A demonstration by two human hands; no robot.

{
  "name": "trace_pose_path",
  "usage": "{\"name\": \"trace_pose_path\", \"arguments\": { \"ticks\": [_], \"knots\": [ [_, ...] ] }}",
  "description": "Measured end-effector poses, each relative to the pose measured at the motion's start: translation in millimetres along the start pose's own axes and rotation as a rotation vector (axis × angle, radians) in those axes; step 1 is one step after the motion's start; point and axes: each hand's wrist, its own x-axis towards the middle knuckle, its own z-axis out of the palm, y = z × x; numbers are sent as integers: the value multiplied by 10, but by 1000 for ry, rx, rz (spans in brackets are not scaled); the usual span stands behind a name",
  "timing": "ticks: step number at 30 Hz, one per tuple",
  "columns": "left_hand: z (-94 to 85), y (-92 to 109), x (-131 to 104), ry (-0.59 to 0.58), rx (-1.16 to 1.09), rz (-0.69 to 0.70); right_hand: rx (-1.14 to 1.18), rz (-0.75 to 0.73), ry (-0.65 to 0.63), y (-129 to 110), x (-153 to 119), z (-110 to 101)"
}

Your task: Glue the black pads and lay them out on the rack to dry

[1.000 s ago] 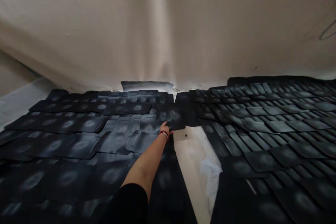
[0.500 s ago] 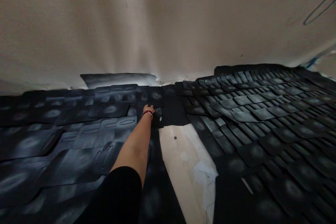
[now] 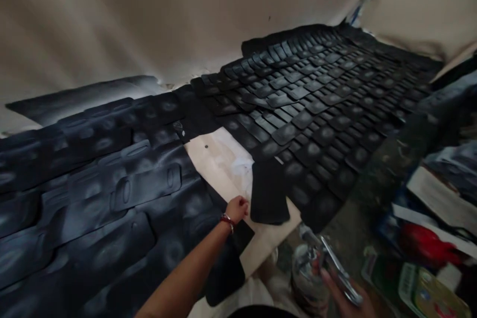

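My left hand (image 3: 237, 210), with a red bracelet on its wrist, is over the pale sheet (image 3: 212, 159), its fingers curled closed. Whether something thin is pinched in them I cannot make out. Just to the right of its fingertips lies a dark, rounded flat piece (image 3: 270, 191). My right hand (image 3: 341, 294), partly blurred at the bottom edge, is wrapped round a silver spray gun (image 3: 341, 272) with a cup below it. The gun's nozzle end points toward the pale sheet.
Overlapping rows of black flat pieces (image 3: 309, 119) with whitish spots spread to the right, and more black pieces (image 3: 85, 194) to the left. A beige draped sheet (image 3: 149, 15) rises behind. At right are a red item (image 3: 427, 243) and a green-yellow container (image 3: 421, 283).
My left hand has come back from the far black pieces to the near part of the pale sheet. The view has turned right, and my right hand with the spray gun now shows.
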Motion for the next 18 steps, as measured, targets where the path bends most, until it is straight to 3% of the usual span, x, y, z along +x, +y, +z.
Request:
{"name": "trace_pose_path", "arguments": {
  "ticks": [3, 6, 11, 18],
  "knots": [
    [508, 117, -278, 154, 337, 46, 160, 5, -134, 101, -43, -39],
    [757, 270, -407, 253, 517, -21, 215, -16, -134, 117, -74, -50],
    [904, 388, -445, 312, 514, -115, 267, -23, -155, 266, -136, -164],
    [919, 243, -350, 314, 245, -160, 274, -9, -171, 383, -169, -280]
  ]
}}
